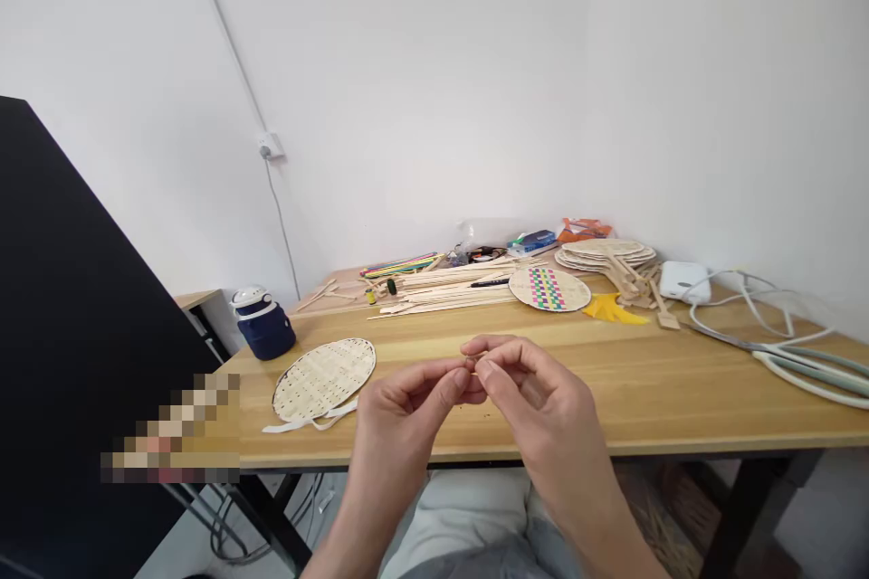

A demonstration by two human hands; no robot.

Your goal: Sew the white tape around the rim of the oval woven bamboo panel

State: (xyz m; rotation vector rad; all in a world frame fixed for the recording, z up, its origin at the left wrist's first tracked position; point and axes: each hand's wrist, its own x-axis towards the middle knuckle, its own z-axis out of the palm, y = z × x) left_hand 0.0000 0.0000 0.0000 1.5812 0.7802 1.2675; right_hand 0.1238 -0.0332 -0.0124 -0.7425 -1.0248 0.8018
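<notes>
My left hand (pixel 400 412) and my right hand (pixel 536 403) meet above the near edge of the wooden table (pixel 611 380). Both pinch with thumb and fingertips on a tiny thin object (pixel 473 364), too small to name. A woven oval bamboo mat (pixel 324 378) with a white strip under it lies to the left of my left hand. Farther back lies a round woven mat with coloured squares (pixel 549 289).
A dark blue bottle with a white cap (pixel 262 322) stands at the left edge. Bamboo strips (pixel 441 288) and coloured sticks lie at the back. A stack of woven fans (pixel 607 255), a yellow piece, a white box (pixel 684 280) and white cables (pixel 787 339) occupy the right.
</notes>
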